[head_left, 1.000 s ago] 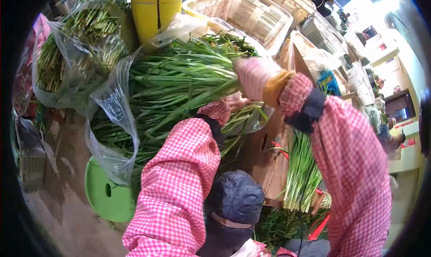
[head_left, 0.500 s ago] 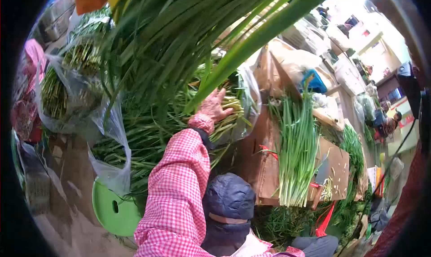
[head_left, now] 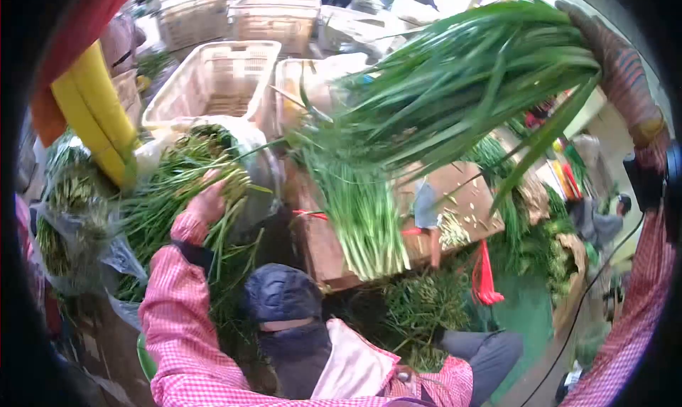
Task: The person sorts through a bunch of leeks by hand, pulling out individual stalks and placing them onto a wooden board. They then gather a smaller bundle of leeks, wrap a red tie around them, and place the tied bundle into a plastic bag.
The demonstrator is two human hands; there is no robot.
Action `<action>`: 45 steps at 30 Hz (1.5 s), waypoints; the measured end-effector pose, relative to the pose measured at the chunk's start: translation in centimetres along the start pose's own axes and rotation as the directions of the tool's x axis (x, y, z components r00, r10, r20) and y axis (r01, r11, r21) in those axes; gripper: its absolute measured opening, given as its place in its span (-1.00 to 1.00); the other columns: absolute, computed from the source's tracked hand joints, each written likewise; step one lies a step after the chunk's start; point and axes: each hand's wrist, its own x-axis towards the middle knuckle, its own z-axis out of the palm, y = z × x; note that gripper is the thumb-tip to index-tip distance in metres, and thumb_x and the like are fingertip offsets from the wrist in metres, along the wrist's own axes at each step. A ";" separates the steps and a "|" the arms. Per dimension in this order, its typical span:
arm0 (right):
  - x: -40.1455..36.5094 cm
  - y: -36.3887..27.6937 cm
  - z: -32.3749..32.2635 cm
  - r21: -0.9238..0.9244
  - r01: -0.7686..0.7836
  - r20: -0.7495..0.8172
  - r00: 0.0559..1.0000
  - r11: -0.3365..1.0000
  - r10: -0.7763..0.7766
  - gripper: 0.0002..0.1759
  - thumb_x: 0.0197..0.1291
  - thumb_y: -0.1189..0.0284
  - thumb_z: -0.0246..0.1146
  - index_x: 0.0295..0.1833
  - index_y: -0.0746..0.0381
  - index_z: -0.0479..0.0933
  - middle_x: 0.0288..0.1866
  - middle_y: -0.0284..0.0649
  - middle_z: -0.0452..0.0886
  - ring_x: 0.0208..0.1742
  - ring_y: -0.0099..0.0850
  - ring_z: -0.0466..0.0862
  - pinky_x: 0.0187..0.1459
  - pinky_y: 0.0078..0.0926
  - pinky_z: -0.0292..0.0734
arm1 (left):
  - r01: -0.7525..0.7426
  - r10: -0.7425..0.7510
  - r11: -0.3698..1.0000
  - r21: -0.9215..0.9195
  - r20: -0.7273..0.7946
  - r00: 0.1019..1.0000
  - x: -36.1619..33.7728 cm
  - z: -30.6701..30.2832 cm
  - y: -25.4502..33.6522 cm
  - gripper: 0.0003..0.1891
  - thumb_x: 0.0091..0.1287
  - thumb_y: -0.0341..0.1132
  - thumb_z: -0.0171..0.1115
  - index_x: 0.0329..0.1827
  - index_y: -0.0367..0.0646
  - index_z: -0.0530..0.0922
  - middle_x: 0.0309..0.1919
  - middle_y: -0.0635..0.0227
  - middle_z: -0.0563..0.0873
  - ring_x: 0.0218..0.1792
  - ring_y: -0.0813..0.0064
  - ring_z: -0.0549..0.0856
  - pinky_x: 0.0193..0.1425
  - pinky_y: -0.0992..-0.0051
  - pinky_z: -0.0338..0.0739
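Note:
My left hand [head_left: 209,197], in a pink checked sleeve, is closed around stalks in a heap of greens [head_left: 167,176] lying in a clear plastic bag. Some fingers are hidden among the stalks. At the upper right, my right hand [head_left: 619,66], in a dark striped glove, holds up a bunch of long-leaved greens [head_left: 469,87] by one end. Its leaves sweep leftward across the view, blurred. Below them, a neat bundle of greens [head_left: 366,226] lies on a cardboard box [head_left: 327,261], pale stem ends toward me. A cleaver [head_left: 425,207] lies right of it, beside trimmed stem pieces [head_left: 452,229].
White plastic crates [head_left: 245,48] stand behind the bagged greens. Loose trimmings [head_left: 426,304] lie below the box, near my legs. A red ribbon [head_left: 486,279] hangs from the box edge. A yellow object [head_left: 92,109] is at the upper left, and a dark cable [head_left: 590,293] runs down the right.
The view has swung left. The held bunch has moved from above my left hand to the upper right, and my right hand now shows. My left fingers, earlier spread over the stalks, are closed.

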 end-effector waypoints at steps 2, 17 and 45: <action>-4.6 1.0 0.7 -0.030 -0.019 0.079 0.997 0.999 0.021 -0.57 0.05 0.59 0.07 0.09 0.09 0.35 -0.35 -0.18 0.55 -0.32 -0.19 0.59 -0.23 -0.32 0.48 | -0.130 0.127 0.985 -0.116 -0.034 0.991 -2.4 -3.8 3.9 -0.62 -0.02 -0.48 0.12 -0.06 -0.27 0.54 0.02 0.03 0.54 0.14 0.14 0.47 0.22 0.31 0.34; -25.2 0.3 3.9 -0.050 -0.321 0.552 0.780 0.946 0.294 -0.42 0.05 0.56 0.07 0.26 0.04 0.29 -0.19 -0.12 0.53 -0.15 -0.17 0.55 -0.09 -0.28 0.43 | 0.961 0.943 -0.251 -0.113 0.196 0.269 -13.7 -0.5 56.9 -0.22 0.26 0.06 0.10 0.40 -0.13 -0.03 0.30 0.12 0.25 0.25 0.25 0.36 0.32 0.36 0.25; -39.6 -21.4 -8.3 0.135 -0.506 0.592 0.731 0.852 0.340 -0.49 -0.03 0.53 0.30 0.10 0.19 0.35 -0.11 -0.10 0.49 -0.29 -0.25 0.55 -0.36 -0.30 0.41 | 0.299 0.449 -0.872 0.387 0.391 0.803 -5.0 9.7 57.0 -0.36 -0.04 0.13 0.37 0.03 -0.08 0.51 -0.01 0.24 0.61 -0.02 0.18 0.59 0.10 0.01 0.46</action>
